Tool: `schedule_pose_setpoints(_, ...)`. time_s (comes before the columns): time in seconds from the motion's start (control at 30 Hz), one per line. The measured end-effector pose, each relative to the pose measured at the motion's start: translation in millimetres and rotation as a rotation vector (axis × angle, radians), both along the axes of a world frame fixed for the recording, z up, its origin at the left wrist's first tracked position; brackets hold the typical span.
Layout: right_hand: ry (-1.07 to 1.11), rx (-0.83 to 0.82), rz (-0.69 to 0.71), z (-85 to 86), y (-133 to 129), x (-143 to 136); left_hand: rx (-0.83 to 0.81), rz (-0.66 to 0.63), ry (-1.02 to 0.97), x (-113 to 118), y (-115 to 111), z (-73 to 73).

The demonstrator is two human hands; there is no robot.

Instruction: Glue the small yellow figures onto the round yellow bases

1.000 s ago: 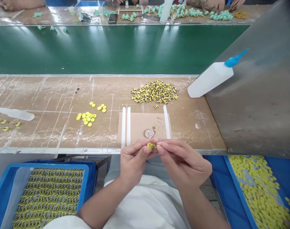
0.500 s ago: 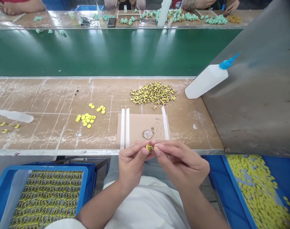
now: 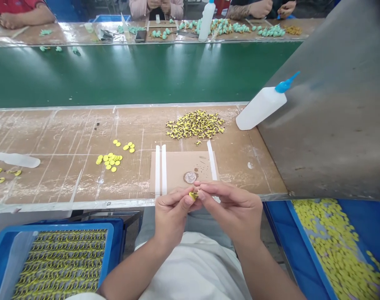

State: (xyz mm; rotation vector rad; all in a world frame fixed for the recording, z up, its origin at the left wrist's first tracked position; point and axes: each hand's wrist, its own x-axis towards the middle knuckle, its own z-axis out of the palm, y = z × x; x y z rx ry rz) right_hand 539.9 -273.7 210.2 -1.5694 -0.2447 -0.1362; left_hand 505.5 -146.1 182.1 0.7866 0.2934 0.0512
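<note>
Head view — left hand (image 3: 169,221), right hand (image 3: 236,212) nearly tip to tip — both in a pinch on a yellow piece (image 3: 193,195).

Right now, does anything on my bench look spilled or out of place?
Dark spots mark the otherwise plain cardboard sheet beside the round glossy swirl, perhaps drips. One small yellow-and-dark piece lies apart from its pile.

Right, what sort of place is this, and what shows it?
Probably a factory assembly line: a long green strip runs between two worktops, small yellow-and-dark parts lie heaped, and other people's hands show along the far one.
</note>
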Motion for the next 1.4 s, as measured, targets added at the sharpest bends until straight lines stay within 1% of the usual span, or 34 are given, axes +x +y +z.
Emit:
schedule_pose_setpoints(0.13,-0.006,0.033,0.027,2.9,0.2,1.9,-0.001,0.002,0.003,-1.3,-2.1,0.2)
schedule_pose_setpoints(0.4,0.046,-0.018,0.102,7.2,-5.4,9.6,0.008,0.018,0.039,-0.9,-4.0,-0.4)
schedule_pose_setpoints(0.53,0.091,-0.025,0.099,9.0,-8.2,10.3,0.001,0.002,0.061,1.2,-4.1,-0.6)
schedule_pose_setpoints(0.7,0.115,-0.039,0.111,8.3,-8.8,10.5,0.001,0.021,0.076,0.8,-5.0,-1.6)
schedule_pose_setpoints(0.83,0.137,-0.03,0.081,7.9,-8.3,9.2,0.01,0.0,0.078,-1.4,-3.8,0.1)
schedule_pose_setpoints(0.9,0.174,0.008,0.071,9.8,-6.9,6.9,0.022,-0.013,0.057,-1.4,-2.2,2.1)
schedule_pose_setpoints(1.0,0.294,0.147,0.096,14.0,-3.5,2.0,0.048,0.0,-0.01,1.1,0.6,3.9)
schedule_pose_setpoints(1.07,0.37,0.24,0.123,15.0,-1.5,-0.9,0.052,0.012,-0.068,3.9,2.2,2.8)
schedule_pose_setpoints(1.13,0.416,0.29,0.153,12.6,-0.5,-2.6,0.038,0.019,-0.122,6.8,3.5,-0.4)
schedule_pose_setpoints(1.27,0.406,0.323,0.25,1.5,-0.5,-3.3,-0.008,0.031,-0.176,8.7,6.0,-8.3)
schedule_pose_setpoints(1.33,0.357,0.307,0.276,-1.8,-0.2,-3.1,-0.016,0.04,-0.2,7.8,7.6,-10.3)
schedule_pose_setpoints(1.4,0.313,0.273,0.284,-1.6,0.5,-2.5,-0.003,0.048,-0.233,6.6,9.4,-10.5)
